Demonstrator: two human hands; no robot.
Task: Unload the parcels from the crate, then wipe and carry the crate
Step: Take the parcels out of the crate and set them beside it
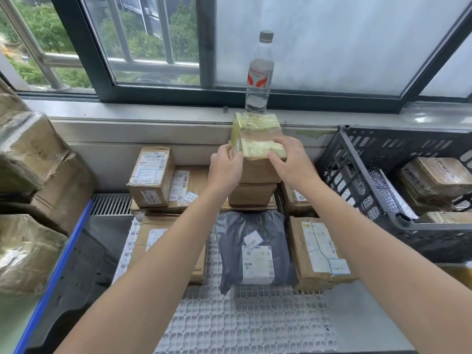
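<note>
1. Head view, the hands: both arms reach forward over the white grid mat (242,323). The left hand (224,167) grips the left side of the taped parcel (255,134), its fingers curled round the near left edge. The right hand (291,162) holds the same parcel from the right, with its fingers laid over the top and its thumb against the front face.
2. Head view, the parcel: the taped parcel is a brown box bound in yellow-green tape. It sits between the two hands on top of a stack of brown boxes (251,194), close under the window sill. A water bottle (259,70) stands upright on the sill just behind it.
3. Head view, the crate: the dark crate (434,241) stands to the right of the right forearm, apart from both hands. It holds a brown parcel (434,180) and a silver padded mailer (385,190).
4. Head view, the unloaded goods: a grey poly bag (252,249) lies on the mat between the forearms. A labelled carton (316,249) lies just right of it, and a small labelled box (150,175) lies left of the stack.
</note>
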